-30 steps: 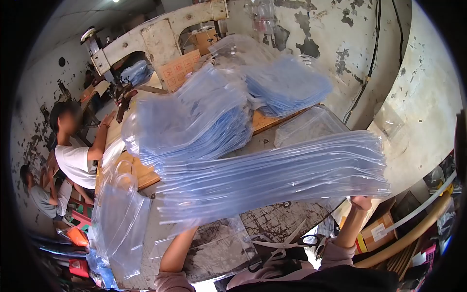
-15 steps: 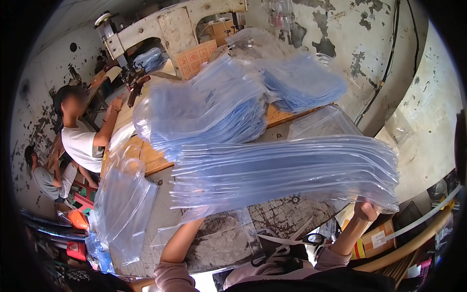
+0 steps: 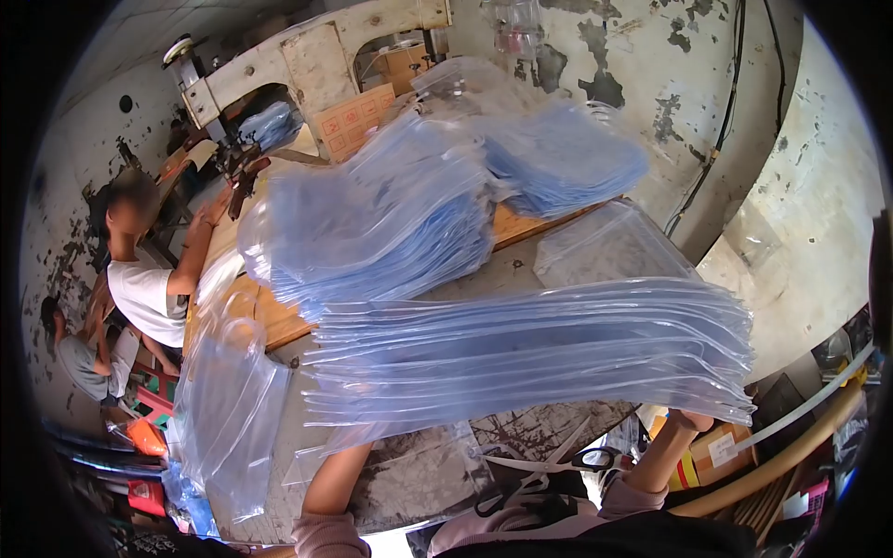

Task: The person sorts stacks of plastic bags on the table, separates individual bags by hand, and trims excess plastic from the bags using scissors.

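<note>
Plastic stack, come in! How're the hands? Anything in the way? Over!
Right hand gripping plastic stack at its right end. Left hand mostly veiled beneath. Scissors on table close by, possible snag.

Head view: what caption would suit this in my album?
A bundle of clear plastic sheets, right hand at one end, above a scratched table with scissors.

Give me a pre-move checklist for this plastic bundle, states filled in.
1. Right hand at the plastic bundle: ok, touching its near right corner.
2. Left hand grip: cannot tell; the forearm runs under the bundle, fingers obscured.
3. Bundle edges flush: not ok, left ends are staggered.
4. Scissors closed: not ok, blades spread at the near table edge.
5. Co-worker in white shirt clear of the bundle: ok, well off to the left.
6. Tabletop directly beneath the bundle: cannot tell, mostly covered from this view.
</note>
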The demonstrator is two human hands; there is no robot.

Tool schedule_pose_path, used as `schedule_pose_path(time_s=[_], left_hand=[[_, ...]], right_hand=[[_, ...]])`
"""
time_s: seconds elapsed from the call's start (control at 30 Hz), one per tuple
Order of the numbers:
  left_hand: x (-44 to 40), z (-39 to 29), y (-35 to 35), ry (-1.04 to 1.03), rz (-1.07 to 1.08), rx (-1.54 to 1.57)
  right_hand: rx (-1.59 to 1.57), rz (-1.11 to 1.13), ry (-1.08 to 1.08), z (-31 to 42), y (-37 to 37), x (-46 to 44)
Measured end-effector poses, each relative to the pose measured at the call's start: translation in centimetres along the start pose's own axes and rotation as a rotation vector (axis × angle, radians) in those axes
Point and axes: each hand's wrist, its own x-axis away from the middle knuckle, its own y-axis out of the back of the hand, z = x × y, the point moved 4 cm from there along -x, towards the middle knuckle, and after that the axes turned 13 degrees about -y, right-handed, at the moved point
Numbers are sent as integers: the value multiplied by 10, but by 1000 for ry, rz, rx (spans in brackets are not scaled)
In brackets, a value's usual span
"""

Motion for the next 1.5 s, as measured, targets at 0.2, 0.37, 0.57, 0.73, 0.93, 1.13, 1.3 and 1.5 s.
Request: schedule_pose_path(time_s=[0.2,0.37,0.57,0.73,0.93,1.13,1.3,1.5], left_hand=[[-1,2,-1,16,10,-7],[0,2,-1,28,10,-18],[2,2,0,35,14,-27],[4,2,1,40,16,-35],[6,1,1,44,20,-40],[8,0,2,48,22,-46],[10,0,2,51,26,-52],[11,-1,2,52,29,-62]], right_hand=[[8,-12,4,2,-1,2],[11,-11,6,2,-2,1],[5,-5,5,2,-4,-1],[-1,3,7,3,-4,0],[-5,3,2,2,-4,1],[-8,9,1,2,-4,1],[-1,14,-2,1,-5,2],[-2,29,-10,1,-6,1]])
